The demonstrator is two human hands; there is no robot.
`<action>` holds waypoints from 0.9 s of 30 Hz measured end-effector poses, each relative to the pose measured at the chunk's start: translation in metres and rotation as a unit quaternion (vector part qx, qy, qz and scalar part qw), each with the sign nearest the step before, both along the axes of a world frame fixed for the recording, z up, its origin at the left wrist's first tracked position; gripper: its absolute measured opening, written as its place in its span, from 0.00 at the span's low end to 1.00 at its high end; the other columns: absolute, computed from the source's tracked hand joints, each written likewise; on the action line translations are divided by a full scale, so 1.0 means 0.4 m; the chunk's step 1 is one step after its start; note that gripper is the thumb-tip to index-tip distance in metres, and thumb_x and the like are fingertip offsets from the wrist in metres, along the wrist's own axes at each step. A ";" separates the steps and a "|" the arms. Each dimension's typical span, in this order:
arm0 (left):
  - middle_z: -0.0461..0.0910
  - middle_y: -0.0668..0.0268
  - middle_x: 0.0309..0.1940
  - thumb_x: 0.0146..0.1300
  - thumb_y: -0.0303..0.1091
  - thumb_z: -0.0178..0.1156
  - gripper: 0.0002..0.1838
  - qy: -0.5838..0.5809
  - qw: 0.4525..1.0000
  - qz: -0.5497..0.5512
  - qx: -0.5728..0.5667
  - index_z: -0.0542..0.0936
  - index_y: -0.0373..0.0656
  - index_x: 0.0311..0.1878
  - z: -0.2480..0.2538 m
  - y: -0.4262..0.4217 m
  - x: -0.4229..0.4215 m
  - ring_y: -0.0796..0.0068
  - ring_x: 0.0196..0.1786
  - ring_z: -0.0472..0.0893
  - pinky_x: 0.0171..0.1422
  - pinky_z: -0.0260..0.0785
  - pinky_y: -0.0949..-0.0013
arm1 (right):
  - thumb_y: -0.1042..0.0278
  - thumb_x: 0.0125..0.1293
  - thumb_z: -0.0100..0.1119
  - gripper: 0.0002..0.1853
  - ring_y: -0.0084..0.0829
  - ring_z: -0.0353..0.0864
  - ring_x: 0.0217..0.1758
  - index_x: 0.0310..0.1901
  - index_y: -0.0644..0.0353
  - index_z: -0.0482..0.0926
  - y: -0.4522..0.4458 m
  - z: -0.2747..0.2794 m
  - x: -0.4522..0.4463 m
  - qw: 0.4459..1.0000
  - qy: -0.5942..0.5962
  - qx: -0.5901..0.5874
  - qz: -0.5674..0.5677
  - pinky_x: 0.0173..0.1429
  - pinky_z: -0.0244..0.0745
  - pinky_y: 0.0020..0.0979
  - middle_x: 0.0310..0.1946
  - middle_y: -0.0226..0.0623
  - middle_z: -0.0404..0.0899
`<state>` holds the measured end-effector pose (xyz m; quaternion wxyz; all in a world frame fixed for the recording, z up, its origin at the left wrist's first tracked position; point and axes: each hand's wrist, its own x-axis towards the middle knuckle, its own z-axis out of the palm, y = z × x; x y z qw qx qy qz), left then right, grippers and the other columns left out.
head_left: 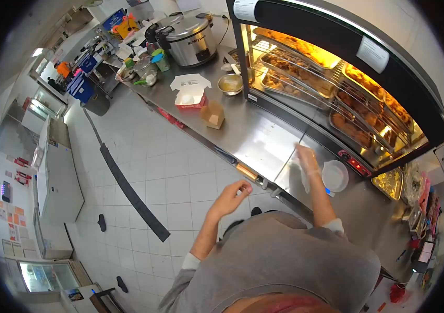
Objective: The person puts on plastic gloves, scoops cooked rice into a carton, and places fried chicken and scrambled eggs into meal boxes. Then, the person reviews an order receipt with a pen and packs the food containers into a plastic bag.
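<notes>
My left hand (230,200) hangs over the floor just off the counter's front edge, its fingers loosely curled with a gap at the thumb and nothing visible in them. Reaching over the steel counter, my right hand (308,159) has thin clear plastic about it, perhaps a glove; its fingers are blurred. Beside the right wrist stands a clear round plastic tub (335,176). Farther left on the counter are an opened brown paper box (213,115) and a red-and-white carton (190,99) with its lid up. A metal bowl (230,84) sits behind them.
A lit glass warming cabinet (305,68) holds trays of browned food along the counter's back. A large steel cooker (189,39) stands at the far left. Beyond the counter, a dark strip (133,190) runs along the tiled floor.
</notes>
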<state>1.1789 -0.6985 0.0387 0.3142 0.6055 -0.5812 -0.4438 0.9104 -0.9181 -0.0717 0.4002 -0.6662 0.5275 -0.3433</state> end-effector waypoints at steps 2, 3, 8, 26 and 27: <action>0.82 0.62 0.44 0.71 0.45 0.54 0.17 0.001 1.000 0.001 0.015 0.77 0.40 0.49 -0.043 -0.087 0.121 0.69 0.46 0.79 0.51 0.70 0.64 | 0.36 0.63 0.51 0.32 0.45 0.83 0.34 0.29 0.65 0.83 -0.028 0.121 0.185 0.986 0.135 0.004 0.095 0.44 0.75 0.42 0.27 0.50 0.82; 0.82 0.62 0.44 0.70 0.46 0.54 0.18 -0.020 1.000 0.004 0.020 0.77 0.40 0.50 -0.079 -0.131 0.187 0.68 0.47 0.79 0.52 0.70 0.64 | 0.36 0.64 0.46 0.33 0.48 0.84 0.38 0.29 0.62 0.84 -0.050 0.180 0.276 0.942 0.306 0.037 0.134 0.49 0.76 0.42 0.31 0.51 0.83; 0.80 0.56 0.49 0.68 0.51 0.56 0.25 -0.080 0.995 -0.003 0.059 0.77 0.37 0.54 -0.180 -0.416 0.499 0.64 0.53 0.77 0.59 0.68 0.64 | 0.31 0.62 0.44 0.36 0.47 0.85 0.43 0.38 0.62 0.85 -0.208 0.157 0.593 0.887 0.397 0.017 0.234 0.50 0.77 0.44 0.36 0.50 0.84; 0.67 0.43 0.64 0.48 0.56 0.73 0.52 -0.229 0.921 0.314 0.017 0.60 0.35 0.69 -0.474 -1.184 1.215 0.46 0.67 0.66 0.69 0.60 0.48 | 0.59 0.56 0.53 0.17 0.45 0.85 0.46 0.40 0.57 0.86 -0.372 -0.069 0.847 0.895 0.328 0.239 -0.185 0.51 0.79 0.42 0.41 0.49 0.84; 0.68 0.42 0.63 0.47 0.53 0.74 0.53 -0.184 0.947 0.264 -0.024 0.59 0.33 0.69 -0.606 -1.205 1.288 0.47 0.66 0.68 0.69 0.61 0.51 | 0.58 0.56 0.53 0.16 0.44 0.85 0.46 0.40 0.56 0.86 -0.357 -0.066 0.832 0.887 0.334 0.250 -0.199 0.51 0.79 0.41 0.41 0.47 0.85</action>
